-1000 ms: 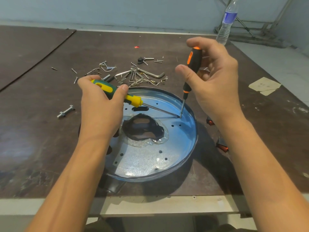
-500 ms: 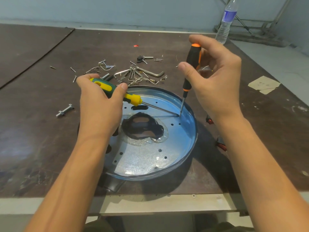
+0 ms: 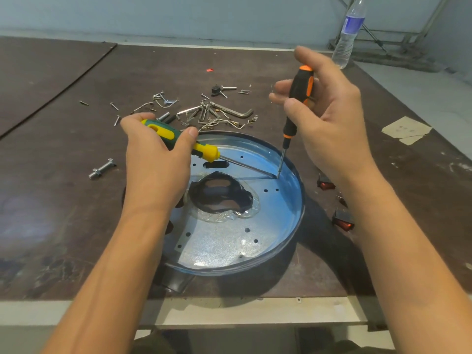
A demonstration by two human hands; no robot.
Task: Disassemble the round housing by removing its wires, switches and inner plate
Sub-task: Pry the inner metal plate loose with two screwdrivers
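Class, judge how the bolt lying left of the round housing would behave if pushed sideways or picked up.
The bolt looks like solid metal, so probably stiff and heavy for its size. Its angular head and nut would likely stop it rolling; it should skid or pivot on the table instead.
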